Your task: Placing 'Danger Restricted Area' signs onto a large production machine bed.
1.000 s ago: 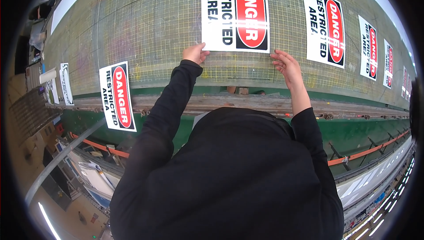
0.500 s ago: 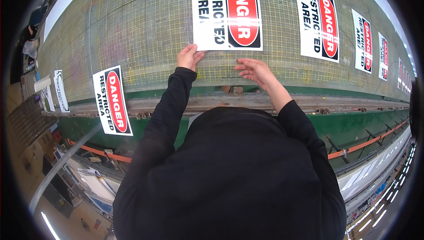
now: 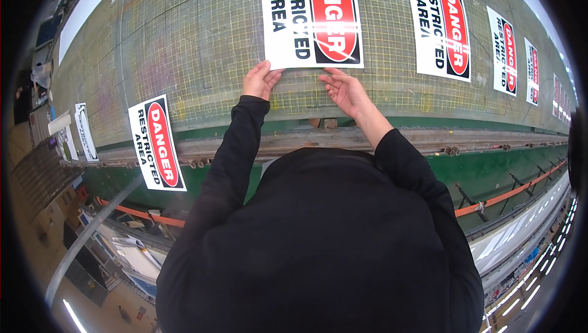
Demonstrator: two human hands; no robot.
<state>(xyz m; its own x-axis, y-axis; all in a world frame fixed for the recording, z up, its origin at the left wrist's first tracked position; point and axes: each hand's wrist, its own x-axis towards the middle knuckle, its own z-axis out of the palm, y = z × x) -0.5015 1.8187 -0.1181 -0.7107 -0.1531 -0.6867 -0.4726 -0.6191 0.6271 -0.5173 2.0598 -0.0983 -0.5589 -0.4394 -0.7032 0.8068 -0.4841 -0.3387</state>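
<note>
A white warning sign sheet point(image 3: 283, 51) with a red oval on black and bold black lettering lies on the green gridded table in front of me. My left hand point(image 3: 261, 80) pinches its near left corner between thumb and fingers. At the middle of the same near edge, my right hand point(image 3: 345, 91) has its fingers curled in, thumb and forefinger meeting the sheet's edge. Exactly how far the fingertips reach under the sheet is hidden. White glare streaks cross the red oval.
More matching signs lie in a row to the right, the nearest being a sign point(image 3: 433, 57). Another sign point(image 3: 146, 160) hangs over the near rail point(image 3: 294, 143) at left. A grey pole point(image 3: 92, 232) and an orange bar point(image 3: 147, 215) run below the table edge point(image 3: 208, 134).
My right hand has moved up to the sign's near edge, and its spread fingers have curled in. The left hand keeps its pinch on the corner. The view has shifted slightly.
</note>
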